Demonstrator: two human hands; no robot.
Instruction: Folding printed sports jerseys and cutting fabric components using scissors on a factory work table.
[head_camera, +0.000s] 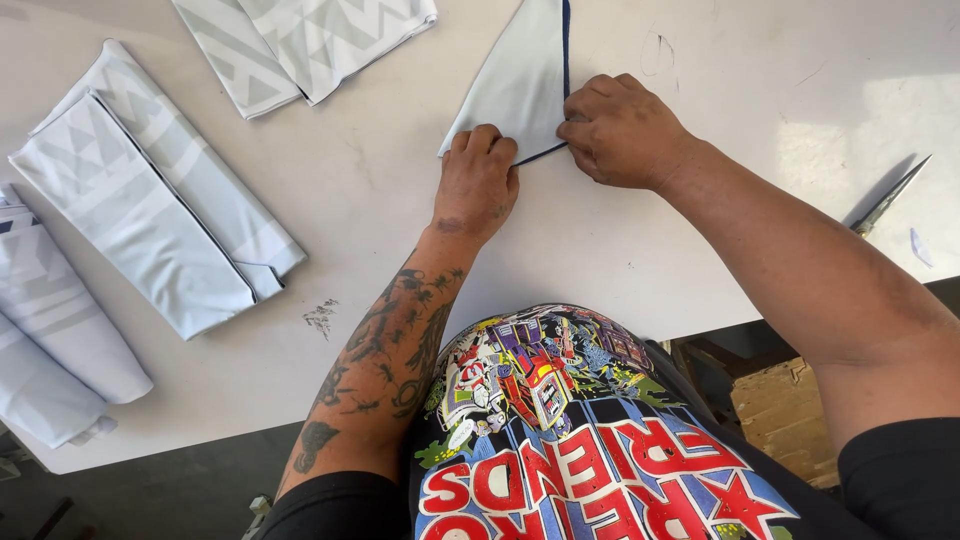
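You are leaning over a white worktable (700, 250) marked with faint scuffs, sunlight falling across its right side. A pale triangular piece of cloth (520, 80) with a dark trimmed edge is lying straight ahead of you, its long axis running away from you toward the far edge, the near corner pointing back at your hands. Both hands are meeting at that near corner. Your left hand (478, 185) is pressing down on the lower tip, fingers curled and nearly closed over the cloth. Your right hand (622, 130) is sitting just beside it, fingers bunched tight, pinching the dark edge. Folded pale cloth pieces (160, 220) are lying well apart to your left, more (300, 45) at the far edge, and scissors (890, 195) are resting near the table's right side.
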